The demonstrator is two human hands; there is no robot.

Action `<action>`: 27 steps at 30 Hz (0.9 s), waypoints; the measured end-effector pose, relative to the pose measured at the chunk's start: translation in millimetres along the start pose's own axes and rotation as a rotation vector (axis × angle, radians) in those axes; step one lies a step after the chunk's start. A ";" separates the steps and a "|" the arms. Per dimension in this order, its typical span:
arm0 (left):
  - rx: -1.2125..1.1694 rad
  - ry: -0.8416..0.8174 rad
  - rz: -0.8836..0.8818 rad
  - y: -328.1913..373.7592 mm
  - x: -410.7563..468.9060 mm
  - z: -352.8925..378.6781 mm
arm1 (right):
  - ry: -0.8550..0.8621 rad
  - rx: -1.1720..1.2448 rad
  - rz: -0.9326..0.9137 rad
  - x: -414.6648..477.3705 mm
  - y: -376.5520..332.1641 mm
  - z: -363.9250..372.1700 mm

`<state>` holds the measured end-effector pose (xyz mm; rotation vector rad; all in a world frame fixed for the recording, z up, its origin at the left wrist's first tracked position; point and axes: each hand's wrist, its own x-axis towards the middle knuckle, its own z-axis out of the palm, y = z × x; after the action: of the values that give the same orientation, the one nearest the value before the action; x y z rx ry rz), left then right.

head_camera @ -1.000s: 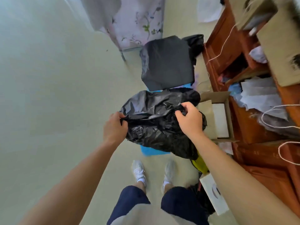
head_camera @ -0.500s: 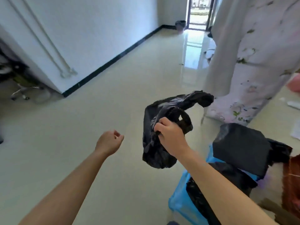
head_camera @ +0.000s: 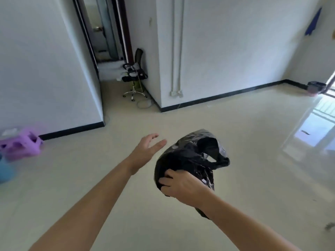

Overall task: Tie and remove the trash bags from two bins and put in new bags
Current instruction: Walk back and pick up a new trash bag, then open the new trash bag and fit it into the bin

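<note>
Right hand [head_camera: 181, 185] gripping a crumpled black trash bag [head_camera: 192, 158] at frame centre, left hand [head_camera: 146, 151] beside it, fingers spread, holding nothing

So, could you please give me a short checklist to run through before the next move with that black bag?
1. Grip: ok, the right hand has its fingers curled into the black bag.
2. Spare hand: ok, the left hand is open and apart from the bag.
3. Bag off the floor: ok, it is held in the air.
4. Bag tied shut: cannot tell, it is crumpled.
5. Another bin in sight: ok, it stands in the far right corner by the doorway.
</note>
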<state>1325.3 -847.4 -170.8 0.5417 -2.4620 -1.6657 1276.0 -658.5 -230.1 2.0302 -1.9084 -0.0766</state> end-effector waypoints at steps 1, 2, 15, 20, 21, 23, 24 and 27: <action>0.016 -0.027 0.035 -5.6 -2.2 -25.2 | -0.006 -0.009 -0.064 31.4 -8.5 5.1; 0.066 -0.072 0.059 -11.2 -5.8 -48.1 | -0.014 -0.008 -0.120 59.4 -17.5 10.5; -0.031 0.991 -0.247 -161.3 37.5 -296.8 | -0.114 0.252 -0.289 317.7 -15.5 128.5; -0.236 1.139 -0.392 -214.0 59.2 -399.6 | -0.311 0.676 -0.019 430.1 28.2 156.7; -0.239 1.154 -0.404 -221.1 61.0 -417.1 | -0.268 0.750 0.054 454.0 36.0 159.3; -0.253 1.221 -0.405 -219.8 65.0 -447.4 | -0.157 0.788 0.161 505.0 49.8 167.8; -0.299 1.271 -0.405 -218.3 67.8 -460.6 | -0.136 0.771 0.172 530.5 56.3 172.7; -0.391 1.397 -0.430 -218.5 72.8 -487.3 | -0.252 0.634 0.048 598.2 63.7 185.0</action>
<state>1450.4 -1371.3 -189.7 1.5267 -1.0249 -1.0784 1217.9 -1284.2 -266.1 2.4571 -2.3561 0.3447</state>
